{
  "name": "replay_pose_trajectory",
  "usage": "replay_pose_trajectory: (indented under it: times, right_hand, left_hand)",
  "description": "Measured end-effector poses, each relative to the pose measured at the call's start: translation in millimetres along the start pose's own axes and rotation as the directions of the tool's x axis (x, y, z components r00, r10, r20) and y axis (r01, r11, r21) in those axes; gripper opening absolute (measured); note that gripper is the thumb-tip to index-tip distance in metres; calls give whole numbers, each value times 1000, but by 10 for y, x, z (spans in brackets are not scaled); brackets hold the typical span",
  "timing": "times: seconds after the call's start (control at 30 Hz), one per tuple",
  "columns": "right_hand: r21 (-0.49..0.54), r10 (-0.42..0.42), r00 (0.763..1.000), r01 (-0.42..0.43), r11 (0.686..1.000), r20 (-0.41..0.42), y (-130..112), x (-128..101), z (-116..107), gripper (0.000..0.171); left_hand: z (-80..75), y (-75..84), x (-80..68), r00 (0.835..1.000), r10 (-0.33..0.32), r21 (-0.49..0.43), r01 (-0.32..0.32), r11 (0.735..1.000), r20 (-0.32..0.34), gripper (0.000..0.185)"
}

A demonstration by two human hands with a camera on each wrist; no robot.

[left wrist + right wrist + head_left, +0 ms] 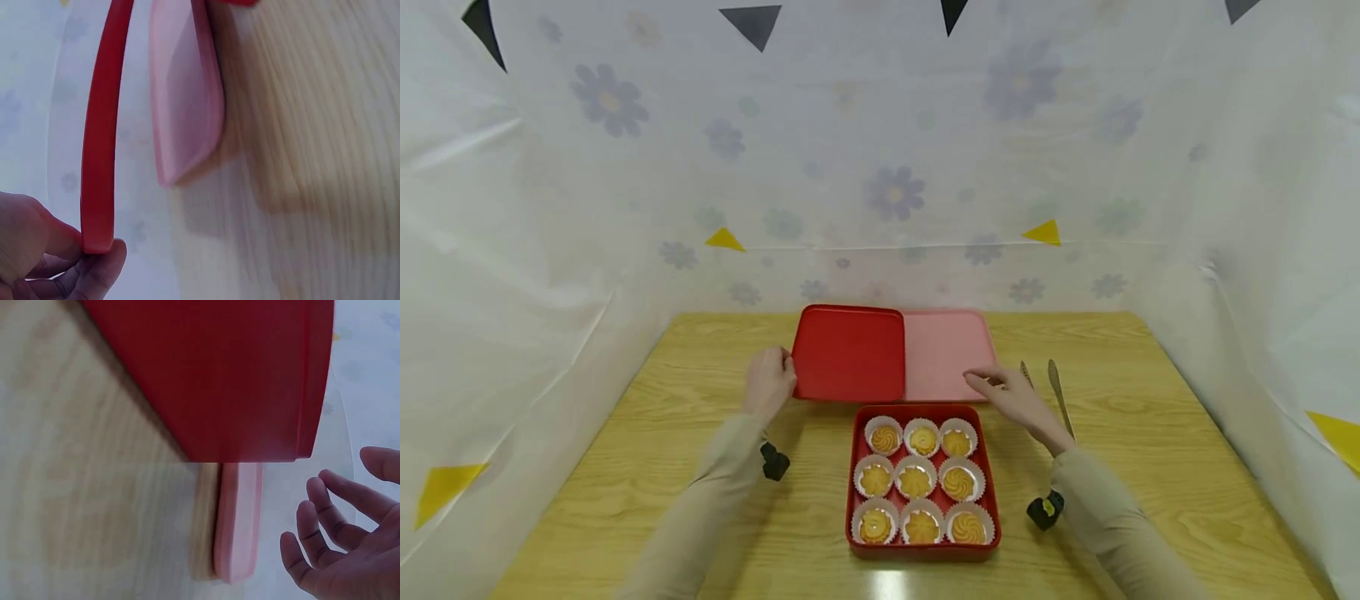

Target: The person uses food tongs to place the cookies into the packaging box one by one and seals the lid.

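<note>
Where the pale wooden surface ends, white plastic sheeting printed with faded flowers closes it in on three sides, with yellow and dark triangles stuck here and there. Near the front edge sits a red box holding nine swirled cookies in white paper cups. Just behind the box lies a pink tray, and a red lid overlaps the tray's left part. Right of the tray, beside the box's far right corner, two utensils lie on the wood.

The left hand is at the lid's left edge, thumb and fingers pinching the rim; the left wrist view shows the thin red edge caught between fingertips and thumb. The right hand is spread loosely with fingers apart and holds nothing; its fingertips lie at the tray's near right corner, just behind the box, though contact cannot be told.
</note>
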State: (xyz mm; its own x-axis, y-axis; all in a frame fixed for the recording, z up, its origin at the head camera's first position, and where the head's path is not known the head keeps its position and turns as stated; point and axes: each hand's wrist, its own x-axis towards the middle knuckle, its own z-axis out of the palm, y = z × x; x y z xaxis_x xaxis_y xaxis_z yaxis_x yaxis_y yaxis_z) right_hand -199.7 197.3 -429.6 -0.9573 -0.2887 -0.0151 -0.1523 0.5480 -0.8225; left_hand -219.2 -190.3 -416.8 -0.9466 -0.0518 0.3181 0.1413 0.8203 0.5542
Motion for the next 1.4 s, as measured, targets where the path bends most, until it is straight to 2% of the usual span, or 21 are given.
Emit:
replay_pose_trajectory:
  times: [0.17, 0.3, 0.5, 0.6, 0.7, 0.8, 0.87, 1.0, 1.1, 1.13, 1.23, 1.3, 1.4]
  right_hand:
    - [18, 35, 997, -36, 999, 70, -105, 211, 42, 48]
    - [64, 16, 997, -21, 998, 70, -174, 326, 71, 46]
    - [147, -39, 999, 39, 988, -3, -192, 362, 80, 35]
    - [200, -33, 998, 44, 979, -58, -190, 338, 79, 29]
    - [254, -10, 994, 37, 967, -107, -188, 296, 66, 28]
    - [313, 9, 991, 33, 949, -132, -191, 237, 44, 28]
    - [347, -6, 990, 56, 936, -143, -190, 199, 24, 30]
    - [380, -73, 982, 135, 915, -173, -184, 131, -7, 35]
    - [385, -129, 973, 196, 902, -193, -171, 73, -21, 38]
    - [388, -150, 969, 217, 896, -196, -162, 55, -24, 38]
    - [402, -234, 949, 302, 865, -210, -125, 3, -30, 32]
    - [406, -286, 934, 352, 843, -215, -92, -25, -37, 28]
    - [387, -322, 925, 377, 841, -203, -52, -76, -64, 25]
  left_hand:
    - [122, 220, 5, 1000, 21, -16, -21, 1000, -18, 20]
    - [195, 376, -2, 999, 46, -33, -46, 998, -5, 20]
    - [288, 517, -27, 995, 91, -58, -93, 994, -28, 17]
    - [314, 541, -48, 992, 113, -83, -117, 990, -46, 16]
    - [327, 535, -69, 987, 154, -138, -158, 978, -38, 14]
    - [320, 512, -92, 978, 210, -217, -208, 954, -18, 19]
    - [310, 493, -106, 965, 260, -263, -256, 930, -22, 27]
    - [300, 449, -128, 924, 374, -304, -381, 873, -84, 36]
    - [313, 412, -144, 892, 431, -304, -451, 839, -132, 34]
    - [319, 402, -149, 886, 441, -308, -462, 831, -141, 32]
    - [335, 380, -163, 875, 459, -345, -483, 805, -154, 24]
    - [335, 377, -171, 875, 462, -395, -480, 783, -146, 19]
    - [316, 381, -191, 883, 457, -475, -448, 757, -104, 16]
